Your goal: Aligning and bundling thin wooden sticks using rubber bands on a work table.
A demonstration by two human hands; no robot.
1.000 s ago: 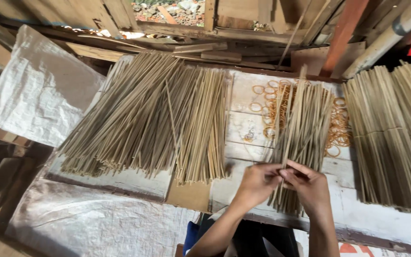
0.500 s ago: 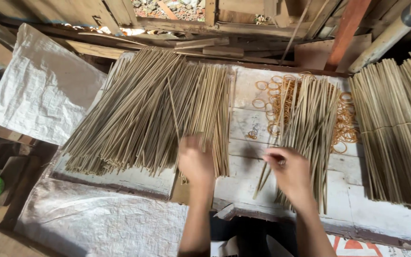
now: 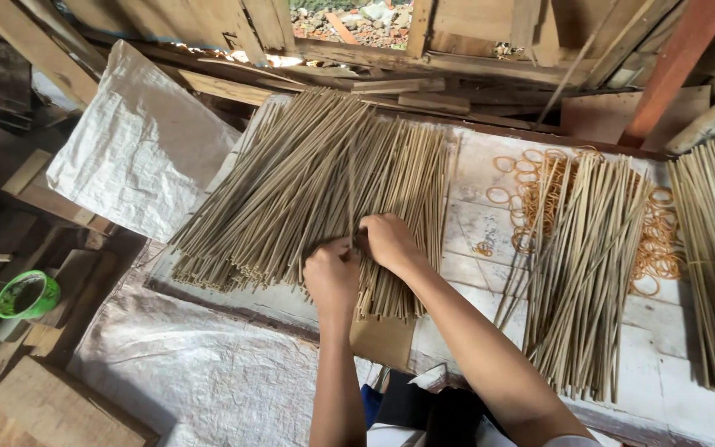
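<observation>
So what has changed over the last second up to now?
Both hands left the middle stick pile and moved left to the big stick pile; the left hand and right hand now pinch sticks there. The rubber bands and white sack stayed put.

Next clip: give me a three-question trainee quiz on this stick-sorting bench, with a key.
1. True or false: both hands rest on the large fanned pile of sticks.
2. What lies scattered around the middle pile of sticks? A) nails B) rubber bands C) coins
3. Fill in: the small bowl on the floor at far left is coloured ____.

Key
1. True: the left hand and right hand meet on that pile.
2. B, the rubber bands.
3. Green: the green bowl.
</observation>
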